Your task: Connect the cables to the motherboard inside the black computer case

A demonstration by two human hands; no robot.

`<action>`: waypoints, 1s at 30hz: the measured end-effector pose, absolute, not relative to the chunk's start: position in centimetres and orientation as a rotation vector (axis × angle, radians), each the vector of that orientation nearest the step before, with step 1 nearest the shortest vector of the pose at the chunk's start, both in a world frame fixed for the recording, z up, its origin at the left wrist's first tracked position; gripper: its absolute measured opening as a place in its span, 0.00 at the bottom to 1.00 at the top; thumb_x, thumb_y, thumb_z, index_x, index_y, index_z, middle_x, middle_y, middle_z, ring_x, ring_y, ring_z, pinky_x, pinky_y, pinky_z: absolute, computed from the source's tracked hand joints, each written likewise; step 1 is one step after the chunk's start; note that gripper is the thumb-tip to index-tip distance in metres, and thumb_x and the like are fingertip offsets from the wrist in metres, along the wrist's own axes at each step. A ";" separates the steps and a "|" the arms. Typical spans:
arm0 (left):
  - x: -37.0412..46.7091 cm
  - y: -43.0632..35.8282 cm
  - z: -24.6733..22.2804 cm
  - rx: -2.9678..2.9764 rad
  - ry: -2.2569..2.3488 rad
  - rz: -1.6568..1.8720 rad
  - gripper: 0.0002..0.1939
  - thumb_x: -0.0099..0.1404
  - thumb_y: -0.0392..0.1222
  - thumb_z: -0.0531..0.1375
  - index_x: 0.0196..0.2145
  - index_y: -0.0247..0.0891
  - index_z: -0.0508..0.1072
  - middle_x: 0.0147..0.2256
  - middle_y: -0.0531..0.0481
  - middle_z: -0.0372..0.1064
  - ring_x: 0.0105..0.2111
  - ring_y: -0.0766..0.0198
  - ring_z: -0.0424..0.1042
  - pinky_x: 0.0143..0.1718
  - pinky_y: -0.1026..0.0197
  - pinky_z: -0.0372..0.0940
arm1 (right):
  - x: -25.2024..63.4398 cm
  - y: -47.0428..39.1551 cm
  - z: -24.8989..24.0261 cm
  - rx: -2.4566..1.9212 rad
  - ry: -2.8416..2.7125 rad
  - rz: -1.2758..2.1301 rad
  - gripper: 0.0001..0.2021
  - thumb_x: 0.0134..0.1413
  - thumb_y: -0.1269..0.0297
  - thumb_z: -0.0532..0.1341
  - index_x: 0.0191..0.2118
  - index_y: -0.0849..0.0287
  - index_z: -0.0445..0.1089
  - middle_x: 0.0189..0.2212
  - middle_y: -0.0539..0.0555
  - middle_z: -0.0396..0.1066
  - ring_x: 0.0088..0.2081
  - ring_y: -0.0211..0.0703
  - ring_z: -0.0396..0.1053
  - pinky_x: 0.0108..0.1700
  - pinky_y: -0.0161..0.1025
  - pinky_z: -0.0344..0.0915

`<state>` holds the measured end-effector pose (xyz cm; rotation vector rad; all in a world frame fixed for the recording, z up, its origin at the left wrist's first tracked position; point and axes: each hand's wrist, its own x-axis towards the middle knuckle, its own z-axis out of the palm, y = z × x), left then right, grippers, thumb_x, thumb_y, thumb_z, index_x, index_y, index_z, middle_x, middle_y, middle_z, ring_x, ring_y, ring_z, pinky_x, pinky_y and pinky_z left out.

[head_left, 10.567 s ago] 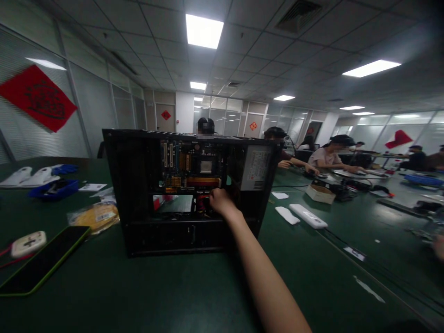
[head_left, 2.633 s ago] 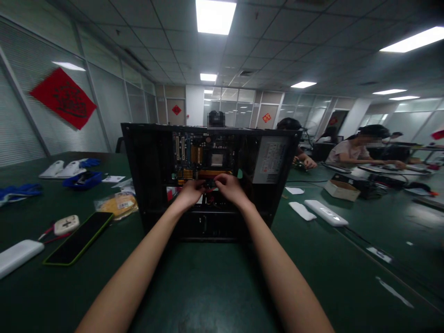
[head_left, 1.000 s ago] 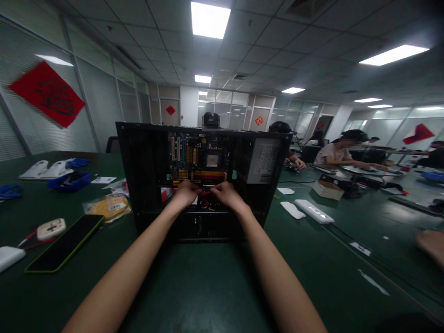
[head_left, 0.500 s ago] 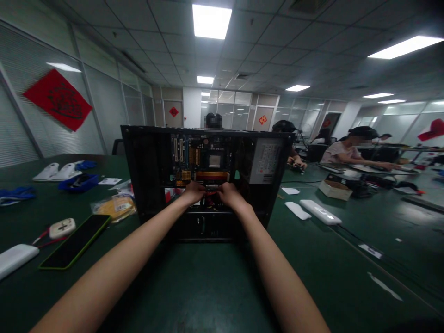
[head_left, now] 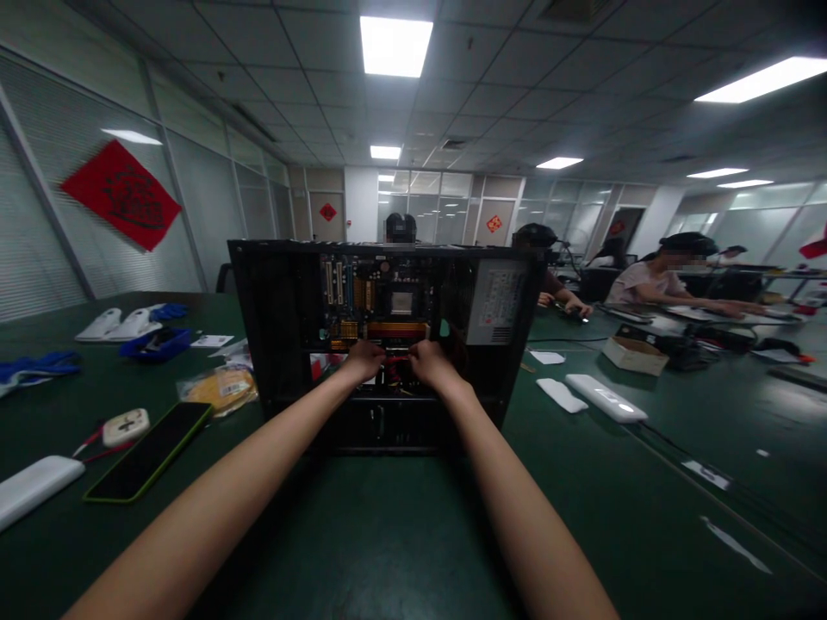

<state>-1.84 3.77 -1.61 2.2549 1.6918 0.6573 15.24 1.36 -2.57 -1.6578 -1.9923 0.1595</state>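
An opened black computer case (head_left: 271, 336) stands in front of me with its inside facing me. Its motherboard (head_left: 376, 297) and a silver-labelled power supply (head_left: 500, 301) show. Both hands reach in just below the gold and red memory slots (head_left: 395, 331). My left hand (head_left: 365, 360) is closed in a pinch, and my right hand (head_left: 432, 362) is closed a little to its right. Between their fingertips runs a thin red cable (head_left: 396, 358), with dark wires hanging under it. The fingertips are small and partly hidden.
Left of the case lie a bagged yellow item (head_left: 223, 392), a phone (head_left: 152, 449), a white power bank (head_left: 39, 489) and a blue tray (head_left: 155, 344). On the right are a white power strip (head_left: 606, 398) and a small box (head_left: 634, 355). Other people (head_left: 652, 280) sit at work beyond.
The view has shifted slightly, so the scene sits a little further right and lower. Both hands stay at the same spot in the case, fingers still closed.
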 end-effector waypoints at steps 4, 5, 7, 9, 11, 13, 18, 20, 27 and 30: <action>-1.8 3.9 -1.8 2.251 1.707 0.651 0.12 0.64 0.36 0.59 0.40 0.40 0.82 0.39 0.48 0.80 0.43 0.58 0.76 0.41 0.64 0.64 | 15.1 1.1 -2.4 -1.681 -2.004 0.151 0.11 0.62 0.74 0.57 0.41 0.64 0.79 0.40 0.64 0.77 0.43 0.49 0.75 0.40 0.34 0.64; -1.8 3.9 -1.8 2.265 1.708 0.648 0.12 0.64 0.36 0.59 0.40 0.39 0.83 0.40 0.47 0.80 0.43 0.57 0.75 0.41 0.63 0.64 | 15.1 1.0 -2.4 -1.685 -2.005 0.148 0.11 0.61 0.75 0.57 0.41 0.64 0.79 0.40 0.65 0.77 0.43 0.49 0.75 0.40 0.34 0.64; -1.7 3.9 -1.9 2.308 1.709 0.638 0.12 0.64 0.37 0.59 0.39 0.39 0.83 0.40 0.46 0.80 0.43 0.56 0.75 0.42 0.62 0.64 | 15.1 1.0 -2.4 -1.691 -2.004 0.136 0.11 0.61 0.75 0.58 0.41 0.65 0.79 0.41 0.65 0.77 0.43 0.49 0.75 0.40 0.35 0.64; -1.6 3.9 -2.0 2.354 1.714 0.629 0.12 0.64 0.37 0.58 0.38 0.39 0.83 0.39 0.46 0.80 0.42 0.55 0.75 0.42 0.61 0.64 | 15.1 1.0 -2.5 -1.692 -2.003 0.136 0.11 0.61 0.75 0.58 0.40 0.64 0.79 0.41 0.65 0.77 0.43 0.49 0.75 0.40 0.35 0.64; -1.6 3.9 -2.0 2.377 1.722 0.628 0.12 0.63 0.37 0.58 0.38 0.40 0.83 0.38 0.46 0.80 0.42 0.56 0.75 0.42 0.61 0.64 | 15.2 1.0 -2.5 -1.676 -2.003 0.147 0.10 0.60 0.75 0.58 0.39 0.64 0.79 0.40 0.65 0.77 0.43 0.49 0.75 0.40 0.34 0.64; -1.6 3.9 -1.9 2.378 1.730 0.624 0.12 0.63 0.37 0.58 0.38 0.41 0.83 0.39 0.47 0.80 0.43 0.56 0.75 0.42 0.62 0.64 | 15.2 0.9 -2.5 -1.662 -1.995 0.149 0.10 0.60 0.75 0.59 0.39 0.64 0.79 0.40 0.65 0.77 0.43 0.49 0.75 0.40 0.34 0.64; -1.5 3.7 -1.8 2.353 1.746 0.606 0.13 0.64 0.37 0.58 0.39 0.39 0.83 0.40 0.46 0.80 0.41 0.57 0.76 0.40 0.62 0.64 | 15.1 0.7 -2.4 -1.663 -1.991 0.113 0.11 0.61 0.75 0.58 0.40 0.64 0.79 0.40 0.65 0.77 0.44 0.50 0.75 0.41 0.35 0.64; -1.5 3.6 -1.7 2.350 1.749 0.608 0.13 0.65 0.37 0.58 0.40 0.39 0.82 0.41 0.45 0.79 0.41 0.57 0.76 0.40 0.63 0.64 | 15.1 0.8 -2.4 -1.668 -1.999 0.106 0.11 0.61 0.75 0.58 0.41 0.65 0.79 0.40 0.66 0.77 0.45 0.51 0.75 0.42 0.36 0.65; -1.3 3.0 -1.5 2.383 1.745 0.595 0.13 0.67 0.38 0.57 0.40 0.36 0.82 0.43 0.41 0.78 0.45 0.56 0.75 0.45 0.62 0.63 | 15.1 1.2 -2.7 -1.697 -2.002 0.048 0.12 0.61 0.75 0.57 0.44 0.65 0.78 0.42 0.66 0.76 0.46 0.51 0.74 0.45 0.36 0.66; -1.0 2.6 -1.5 2.396 1.757 0.581 0.13 0.67 0.37 0.55 0.41 0.34 0.81 0.42 0.38 0.78 0.43 0.56 0.75 0.44 0.61 0.64 | 15.0 1.0 -2.6 -1.707 -2.006 0.046 0.12 0.61 0.75 0.57 0.43 0.65 0.78 0.42 0.67 0.76 0.46 0.52 0.74 0.44 0.37 0.66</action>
